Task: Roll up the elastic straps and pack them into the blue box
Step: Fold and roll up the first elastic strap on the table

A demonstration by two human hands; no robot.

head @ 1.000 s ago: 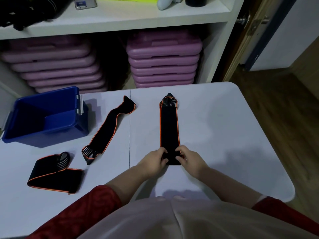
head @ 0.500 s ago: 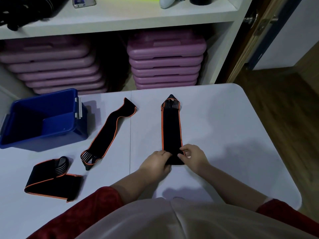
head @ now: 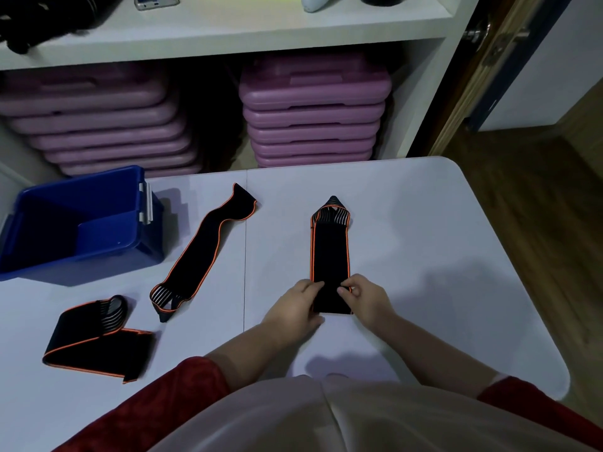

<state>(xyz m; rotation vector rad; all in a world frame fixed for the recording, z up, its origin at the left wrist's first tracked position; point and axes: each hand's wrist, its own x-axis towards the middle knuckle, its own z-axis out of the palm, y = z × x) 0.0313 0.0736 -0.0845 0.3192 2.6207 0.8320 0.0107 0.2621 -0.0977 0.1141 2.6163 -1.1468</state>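
The near end of the straight elastic strap is covered at both edges by the fingers of the left hand and right hand; whether that end is folded or rolled cannot be determined. The blue box is cut off by the left picture edge, and its interior floor lies in shadow. Shelf items along the top edge are cropped and unidentifiable. The torso hides the surface near edge.
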